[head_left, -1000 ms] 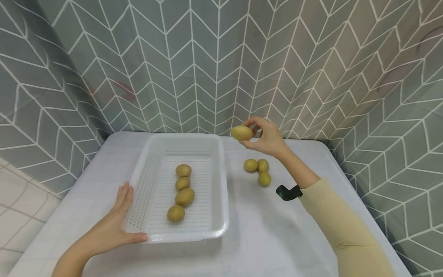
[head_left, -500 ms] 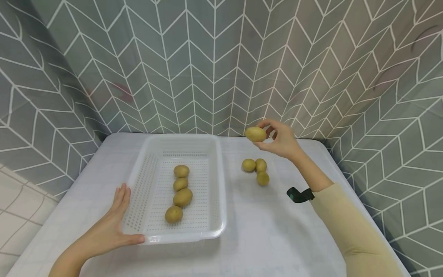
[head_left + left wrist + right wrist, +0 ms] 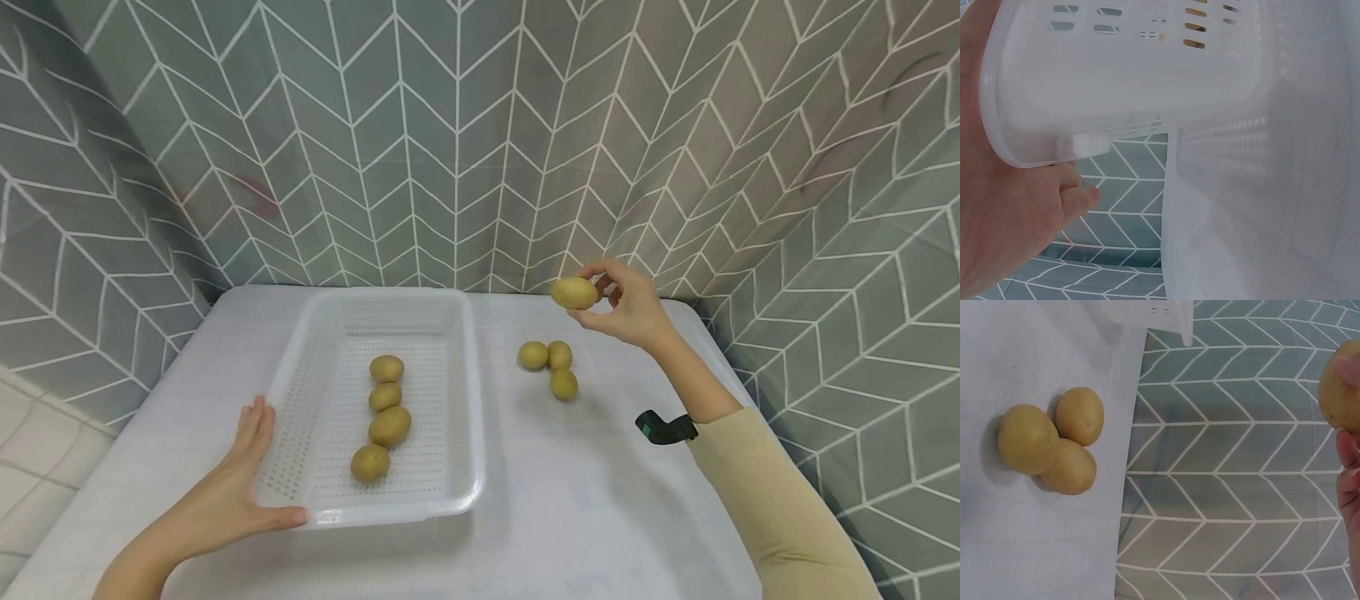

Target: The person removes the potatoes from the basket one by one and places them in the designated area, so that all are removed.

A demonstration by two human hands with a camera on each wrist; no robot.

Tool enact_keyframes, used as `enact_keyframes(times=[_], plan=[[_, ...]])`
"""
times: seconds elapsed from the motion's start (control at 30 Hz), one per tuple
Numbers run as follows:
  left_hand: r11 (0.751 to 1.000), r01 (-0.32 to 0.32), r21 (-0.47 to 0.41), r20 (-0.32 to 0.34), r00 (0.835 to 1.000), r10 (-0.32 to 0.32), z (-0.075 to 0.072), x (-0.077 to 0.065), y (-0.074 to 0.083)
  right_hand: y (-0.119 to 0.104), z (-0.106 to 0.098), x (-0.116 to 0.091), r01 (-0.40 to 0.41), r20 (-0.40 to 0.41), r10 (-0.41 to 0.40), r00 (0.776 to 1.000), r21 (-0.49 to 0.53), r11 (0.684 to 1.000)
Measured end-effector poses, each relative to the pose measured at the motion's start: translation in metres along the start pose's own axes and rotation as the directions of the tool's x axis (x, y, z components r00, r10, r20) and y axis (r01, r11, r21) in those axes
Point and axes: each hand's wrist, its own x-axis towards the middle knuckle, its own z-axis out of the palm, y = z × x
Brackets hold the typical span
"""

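Observation:
My right hand (image 3: pixel 626 304) pinches a yellow-brown potato (image 3: pixel 573 293) between thumb and fingertips, raised above the far part of the table. In the right wrist view, this potato (image 3: pixel 1341 387) shows only partly at the right edge. Beneath and left of that hand, three potatoes (image 3: pixel 563 384) sit touching on the white cloth. A white perforated plastic basket (image 3: pixel 474 417) stands at left with several potatoes (image 3: pixel 389 426) in a rough line on its floor. Against its near left corner rests my left hand (image 3: pixel 225 492), fingers straight along the side and thumb at the front rim.
White cloth (image 3: pixel 570 508) covers the table. Grey curtains with a white chevron pattern (image 3: pixel 450 150) rise behind the table and on both sides. A dark device (image 3: pixel 666 427) is strapped at my right wrist. Pale tiles (image 3: pixel 37 450) show at lower left.
My right hand has moved to the right with the potato, away from the basket. My left hand stays at the basket corner. The whole head view has shifted slightly.

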Motion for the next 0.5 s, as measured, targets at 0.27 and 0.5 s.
enact_keyframes(times=[0.27, 0.5], plan=[[1.0, -0.004, 0.0, -0.004, 1.0, 0.004, -0.001, 0.0, 0.0, 0.004, -0.01, -0.005, -0.003, -0.023, 0.002, 1.0, -0.045, 0.999], [1.0, -0.016, 0.001, -0.008, 1.0, 0.016, -0.001, 0.001, 0.0, 0.006, -0.023, -0.011, -0.004, -0.049, 0.0, 0.999, -0.068, 0.998]])
